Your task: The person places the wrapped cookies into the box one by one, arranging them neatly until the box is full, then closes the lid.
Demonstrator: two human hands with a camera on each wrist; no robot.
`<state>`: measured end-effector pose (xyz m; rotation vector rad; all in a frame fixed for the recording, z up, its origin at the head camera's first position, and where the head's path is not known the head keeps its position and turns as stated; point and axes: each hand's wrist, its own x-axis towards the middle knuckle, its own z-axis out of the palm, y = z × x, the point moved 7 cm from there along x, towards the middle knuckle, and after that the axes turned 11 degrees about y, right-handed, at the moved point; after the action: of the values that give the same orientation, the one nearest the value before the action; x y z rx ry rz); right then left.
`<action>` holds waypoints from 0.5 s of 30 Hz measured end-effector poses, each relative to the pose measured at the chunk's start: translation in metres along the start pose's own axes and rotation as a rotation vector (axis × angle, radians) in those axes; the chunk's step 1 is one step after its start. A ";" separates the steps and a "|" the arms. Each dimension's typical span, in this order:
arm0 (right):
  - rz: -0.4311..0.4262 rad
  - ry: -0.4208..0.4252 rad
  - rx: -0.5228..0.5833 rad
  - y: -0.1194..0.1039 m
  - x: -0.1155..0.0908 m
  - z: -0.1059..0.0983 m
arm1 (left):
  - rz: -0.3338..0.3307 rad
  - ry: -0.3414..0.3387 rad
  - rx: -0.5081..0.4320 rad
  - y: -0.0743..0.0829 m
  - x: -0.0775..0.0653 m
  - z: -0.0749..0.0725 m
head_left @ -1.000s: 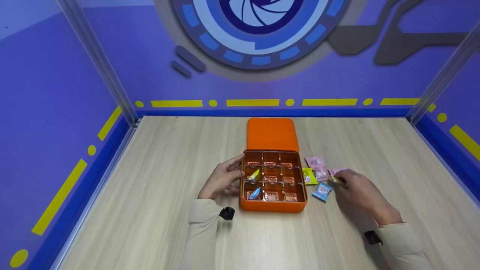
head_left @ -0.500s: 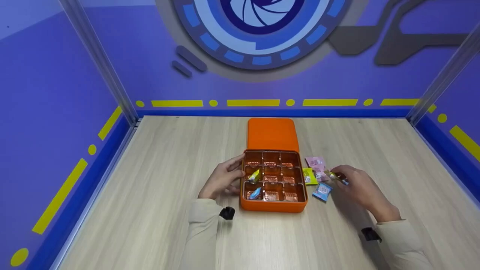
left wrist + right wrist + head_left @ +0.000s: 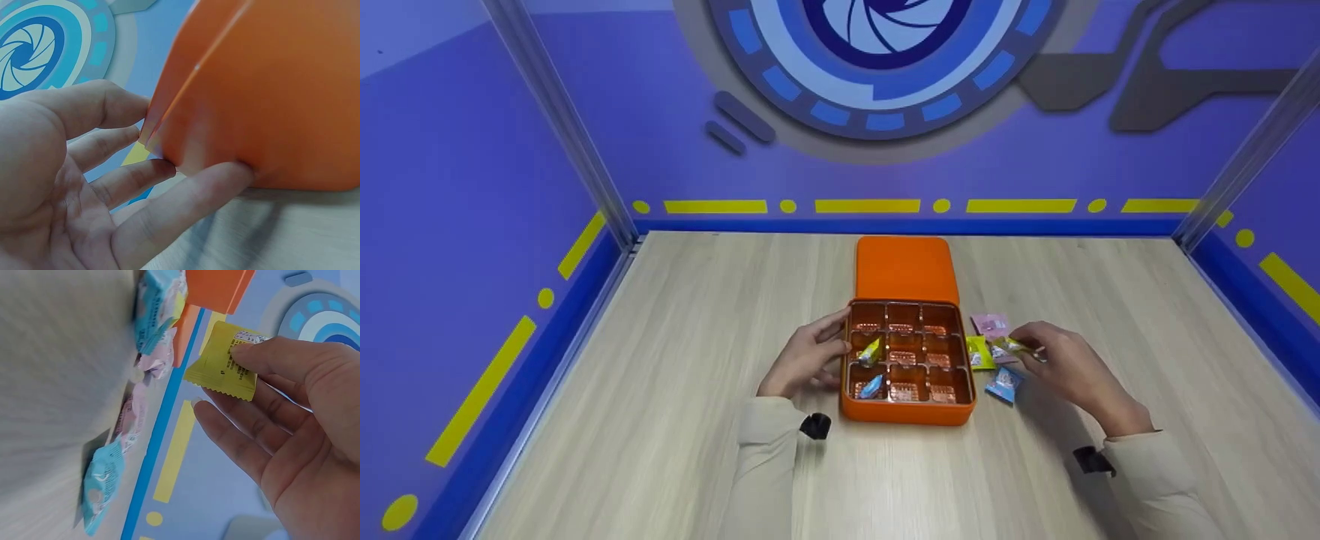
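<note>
My left hand (image 3: 802, 356) lies against the left wall of an orange box (image 3: 907, 412), its fingers nearly straight along the wall in the left wrist view. A clear divider splits the box into small compartments. A yellow wrapped candy (image 3: 868, 351) sits in the middle-left compartment, a blue wrapped candy (image 3: 871, 386) in the front-left one. Right of the box, my right hand (image 3: 1080, 375) pinches another yellow wrapped candy (image 3: 222, 360) between thumb and fingers, raised over the loose candies. In the right wrist view its wrapper is flat with crimped edges.
Loose on the table (image 3: 660, 450) lie a yellow candy (image 3: 979, 353), pink candies (image 3: 990, 325) and a blue candy (image 3: 1003, 385). Another blue candy (image 3: 104, 486) shows in the right wrist view. The orange lid (image 3: 906, 268) lies behind the box; printed walls (image 3: 885, 176) surround the table.
My right hand has picked up the yellow candy and moved slightly left toward the box, now over the pink candies. The left hand and the box have stayed in place.
</note>
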<state>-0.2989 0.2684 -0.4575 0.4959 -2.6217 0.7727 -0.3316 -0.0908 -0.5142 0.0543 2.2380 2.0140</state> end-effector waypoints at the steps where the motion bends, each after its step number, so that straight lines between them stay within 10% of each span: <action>1: -0.007 0.002 0.007 -0.001 0.001 0.000 | -0.001 -0.001 -0.002 0.000 0.000 0.000; 15: -0.078 0.002 0.057 -0.018 0.012 0.001 | -0.003 -0.001 -0.016 0.000 -0.001 0.000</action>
<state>-0.3021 0.2511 -0.4447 0.6090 -2.5677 0.8246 -0.3307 -0.0904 -0.5138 0.0498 2.2195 2.0296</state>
